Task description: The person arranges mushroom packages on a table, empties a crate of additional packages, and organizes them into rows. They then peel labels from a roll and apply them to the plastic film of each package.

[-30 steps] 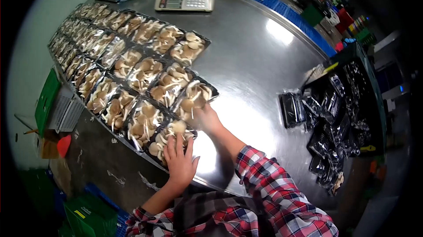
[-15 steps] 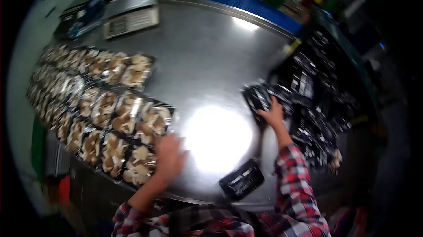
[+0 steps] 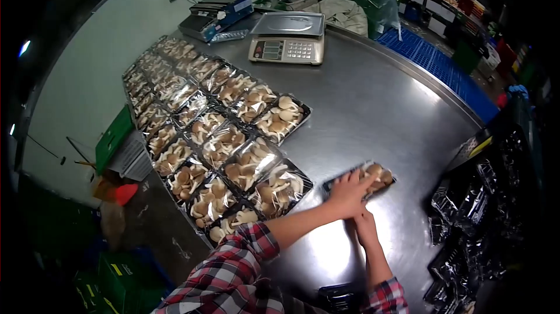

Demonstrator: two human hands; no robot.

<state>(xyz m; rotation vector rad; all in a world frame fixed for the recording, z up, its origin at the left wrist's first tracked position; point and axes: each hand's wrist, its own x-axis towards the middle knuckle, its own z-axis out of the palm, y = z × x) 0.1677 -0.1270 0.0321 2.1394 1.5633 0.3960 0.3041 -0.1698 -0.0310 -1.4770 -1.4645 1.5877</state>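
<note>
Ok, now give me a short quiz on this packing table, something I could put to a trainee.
1. True or false: the left hand rests on a mushroom tray that lies apart from the rows of wrapped trays.
2. What stands at the far side of the steel table? A: a weighing scale. B: a microwave. C: a blender.
3. Fill in: the person's sleeves have a red, white and dark ____ pattern.

Key: 1 true; 2 A; 3 plaid.
</note>
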